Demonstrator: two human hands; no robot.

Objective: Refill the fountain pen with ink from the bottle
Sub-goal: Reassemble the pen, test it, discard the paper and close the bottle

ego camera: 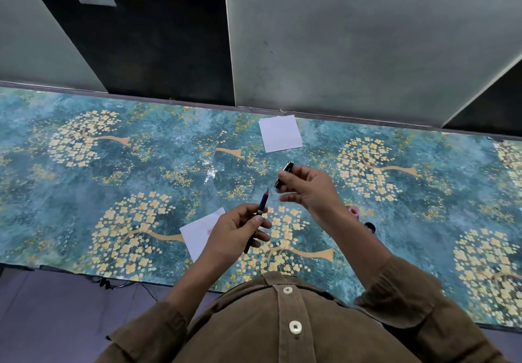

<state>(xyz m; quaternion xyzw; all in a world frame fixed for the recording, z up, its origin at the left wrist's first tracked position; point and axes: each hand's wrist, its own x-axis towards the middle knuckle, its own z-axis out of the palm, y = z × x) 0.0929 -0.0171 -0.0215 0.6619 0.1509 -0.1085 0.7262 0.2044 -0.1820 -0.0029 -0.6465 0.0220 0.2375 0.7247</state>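
Note:
My left hand (236, 231) grips a black fountain pen (262, 203) by its middle, the nib with a red section pointing up and away from me. A short way to the right and farther off, my right hand (308, 187) pinches the black pen cap (285, 171), apart from the pen. Both are held above the table. Behind my right forearm a pinkish object (354, 211) and a small dark round object (370, 226) sit on the table; most of each is hidden, so I cannot tell which is the ink bottle.
The table is covered by a teal cloth (113, 170) with yellow flowering trees. One white paper square (280, 133) lies near the far edge, another with a faint pink stain (197, 231) lies under my left hand. Grey partition panels (353, 37) rise behind the table.

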